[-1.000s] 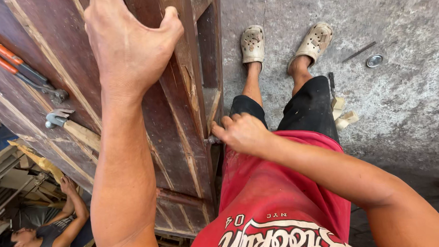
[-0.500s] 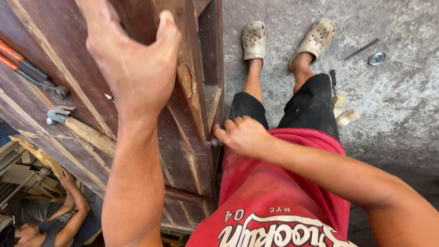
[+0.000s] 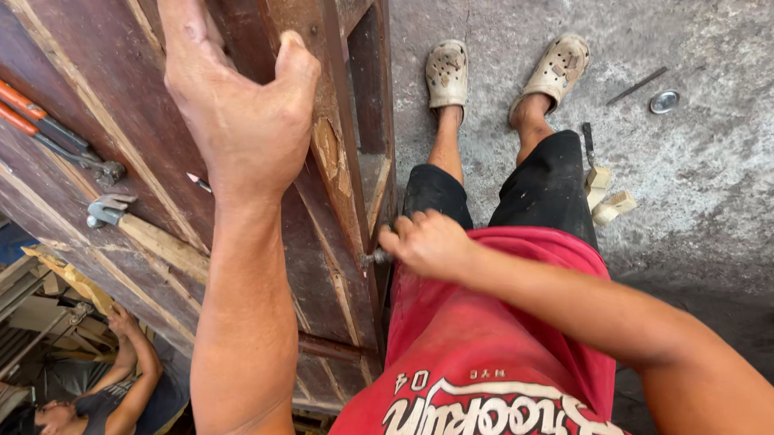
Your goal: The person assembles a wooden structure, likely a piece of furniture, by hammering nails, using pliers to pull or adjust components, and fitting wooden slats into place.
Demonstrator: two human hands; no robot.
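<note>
My left hand presses flat against a dark wooden door panel, thumb hooked over one raised wooden rail. My right hand is closed at the panel's edge on a small metal tool, of which only the tip shows. I look down past a red shirt and black shorts to my feet in beige clogs on a concrete floor.
Orange-handled pliers and a metal clamp piece lie on the panel at left. Small wood blocks, a thin metal rod and a round metal lid lie on the concrete. Another person crouches at lower left.
My left hand has slid a little to the right along the panel, the thumb now over the rail. The right hand stays at the panel's edge.
</note>
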